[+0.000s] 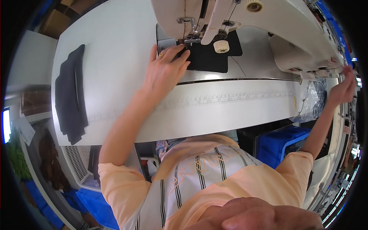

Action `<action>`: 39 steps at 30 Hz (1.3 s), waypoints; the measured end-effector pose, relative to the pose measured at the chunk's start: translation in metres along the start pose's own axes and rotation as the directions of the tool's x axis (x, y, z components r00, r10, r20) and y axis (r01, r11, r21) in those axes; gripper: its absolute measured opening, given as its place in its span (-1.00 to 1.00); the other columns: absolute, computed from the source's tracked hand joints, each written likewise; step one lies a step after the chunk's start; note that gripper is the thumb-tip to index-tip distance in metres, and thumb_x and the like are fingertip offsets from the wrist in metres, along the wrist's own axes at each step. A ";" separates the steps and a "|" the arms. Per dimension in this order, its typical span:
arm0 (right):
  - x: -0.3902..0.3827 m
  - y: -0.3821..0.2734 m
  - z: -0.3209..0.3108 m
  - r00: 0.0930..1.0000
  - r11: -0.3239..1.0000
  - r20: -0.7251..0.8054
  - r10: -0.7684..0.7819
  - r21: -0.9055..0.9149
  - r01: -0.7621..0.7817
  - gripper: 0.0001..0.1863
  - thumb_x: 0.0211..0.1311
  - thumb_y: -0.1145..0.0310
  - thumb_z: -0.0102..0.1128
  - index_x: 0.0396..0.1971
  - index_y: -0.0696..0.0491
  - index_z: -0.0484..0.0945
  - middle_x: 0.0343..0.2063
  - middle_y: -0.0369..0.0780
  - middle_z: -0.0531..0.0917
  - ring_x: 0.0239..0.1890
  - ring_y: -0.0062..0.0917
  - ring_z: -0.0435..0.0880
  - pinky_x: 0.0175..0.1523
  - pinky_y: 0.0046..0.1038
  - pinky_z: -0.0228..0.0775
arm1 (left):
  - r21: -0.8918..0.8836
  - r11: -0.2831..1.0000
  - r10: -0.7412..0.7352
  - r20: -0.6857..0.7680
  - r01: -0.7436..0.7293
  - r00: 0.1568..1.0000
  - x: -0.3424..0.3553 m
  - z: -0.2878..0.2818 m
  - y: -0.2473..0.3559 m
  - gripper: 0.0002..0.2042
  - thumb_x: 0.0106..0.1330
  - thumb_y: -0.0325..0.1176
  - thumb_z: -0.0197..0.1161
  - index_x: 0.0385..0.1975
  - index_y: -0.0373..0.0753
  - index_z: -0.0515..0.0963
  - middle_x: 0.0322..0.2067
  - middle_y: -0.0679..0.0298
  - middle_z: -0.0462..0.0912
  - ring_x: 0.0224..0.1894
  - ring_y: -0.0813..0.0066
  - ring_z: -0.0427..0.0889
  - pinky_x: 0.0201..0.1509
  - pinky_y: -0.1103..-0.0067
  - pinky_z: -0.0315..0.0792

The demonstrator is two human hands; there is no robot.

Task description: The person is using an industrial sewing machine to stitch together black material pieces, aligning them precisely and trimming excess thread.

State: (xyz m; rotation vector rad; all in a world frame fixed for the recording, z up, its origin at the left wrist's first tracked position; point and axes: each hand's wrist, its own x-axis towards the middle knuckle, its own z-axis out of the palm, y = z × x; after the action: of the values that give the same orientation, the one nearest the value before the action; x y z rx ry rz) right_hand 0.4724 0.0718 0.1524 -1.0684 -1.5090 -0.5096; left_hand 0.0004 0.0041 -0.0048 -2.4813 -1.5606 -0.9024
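My left hand (165, 69) rests with spread fingers at the left edge of a black fabric piece (209, 61). Its fingertips are right beside the presser foot (193, 40) of a white sewing machine (295, 28). The fabric lies flat on the metal bed, partly under the sewing head and partly covered by my fingers. Out at the machine's far right end, my right hand (343, 89) is raised, smeared by motion. Its fingers look drawn together, but whether they hold anything does not show.
Dark fabric pieces (71, 96) lie stacked on the left of the white table (115, 42). A printed ruler (214, 100) runs along its front. Clear plastic wrap (312, 97) sits at the right end. Blue bins (278, 143) and a white basket (78, 161) stand below.
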 end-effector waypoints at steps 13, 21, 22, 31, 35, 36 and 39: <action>-0.110 -0.071 0.224 0.738 0.970 0.639 -0.216 0.058 0.234 -0.75 0.22 0.25 0.13 -0.24 0.12 0.58 -0.27 -0.08 0.63 -0.20 -0.21 0.62 -0.08 -0.24 0.46 | 0.006 0.997 -0.074 0.066 0.073 0.995 0.002 -0.004 0.003 -0.71 0.29 -0.29 0.22 0.01 -0.05 0.59 0.06 0.43 0.55 0.10 0.42 0.52 0.29 -0.12 0.01; -0.136 -0.132 0.060 0.574 0.969 0.818 0.030 -0.165 0.185 -0.76 0.09 0.30 0.26 -0.60 0.11 0.44 -0.46 -0.20 0.52 -0.38 -0.25 0.54 -0.32 -0.24 0.36 | 0.141 0.977 -0.153 -0.060 0.160 0.986 -0.001 -0.015 -0.010 -0.78 0.29 -0.43 0.15 -0.09 -0.14 0.61 0.00 0.46 0.59 0.16 0.37 0.45 0.28 -0.15 -0.06; -0.147 -0.142 0.039 0.586 0.984 0.810 0.011 -0.113 0.137 -0.76 0.05 0.33 0.29 -0.63 0.09 0.43 -0.49 -0.24 0.51 -0.41 -0.31 0.53 -0.36 -0.27 0.34 | 0.097 0.988 -0.111 -0.117 0.123 0.987 0.001 -0.015 -0.006 -0.79 0.25 -0.45 0.19 -0.13 -0.15 0.62 -0.04 0.47 0.60 0.11 0.41 0.49 0.23 -0.17 0.05; -0.135 -0.206 0.112 0.706 0.957 0.666 -0.240 0.284 0.057 -0.86 0.08 0.31 0.31 -0.49 0.04 0.59 -0.53 -0.24 0.56 -0.38 -0.36 0.54 -0.26 -0.31 0.32 | 0.027 1.000 0.001 -0.036 0.000 0.999 -0.002 -0.016 0.015 -0.78 0.20 -0.29 0.31 -0.18 -0.16 0.63 -0.06 0.50 0.61 -0.03 0.51 0.57 0.26 -0.15 0.04; -0.158 -0.214 0.186 0.672 0.903 0.739 -0.050 0.321 -0.286 -0.75 0.06 0.20 0.31 -0.48 0.10 0.63 -0.53 -0.13 0.61 -0.41 -0.23 0.61 -0.30 -0.26 0.43 | 0.021 0.999 0.030 -0.003 -0.030 1.000 -0.007 -0.013 0.018 -0.73 0.13 -0.27 0.37 -0.17 -0.15 0.63 -0.07 0.50 0.61 -0.04 0.55 0.58 0.29 -0.11 0.01; -0.160 -0.214 0.192 0.618 0.875 0.786 0.029 0.278 -0.395 -0.72 0.03 0.17 0.32 -0.50 0.12 0.64 -0.54 -0.10 0.62 -0.43 -0.19 0.63 -0.33 -0.25 0.46 | 0.021 0.999 0.038 -0.005 -0.038 0.999 -0.008 -0.012 0.019 -0.73 0.13 -0.27 0.37 -0.17 -0.15 0.63 -0.07 0.50 0.61 -0.04 0.55 0.58 0.29 -0.11 0.01; -0.162 -0.211 0.196 0.649 0.847 0.759 0.062 0.304 -0.436 -0.71 -0.02 0.18 0.33 -0.57 0.14 0.61 -0.57 -0.07 0.62 -0.48 -0.16 0.65 -0.39 -0.25 0.49 | 0.030 0.999 0.037 0.013 -0.037 0.999 -0.007 -0.011 0.021 -0.72 0.13 -0.26 0.37 -0.16 -0.16 0.63 -0.07 0.49 0.62 -0.04 0.54 0.58 0.30 -0.09 0.01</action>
State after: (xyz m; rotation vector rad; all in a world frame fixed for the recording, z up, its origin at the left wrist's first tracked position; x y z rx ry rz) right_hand 0.1770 0.0716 0.0036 -1.1205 -1.9785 0.5687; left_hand 0.0115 -0.0156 0.0062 -2.4907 -1.5155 -0.8529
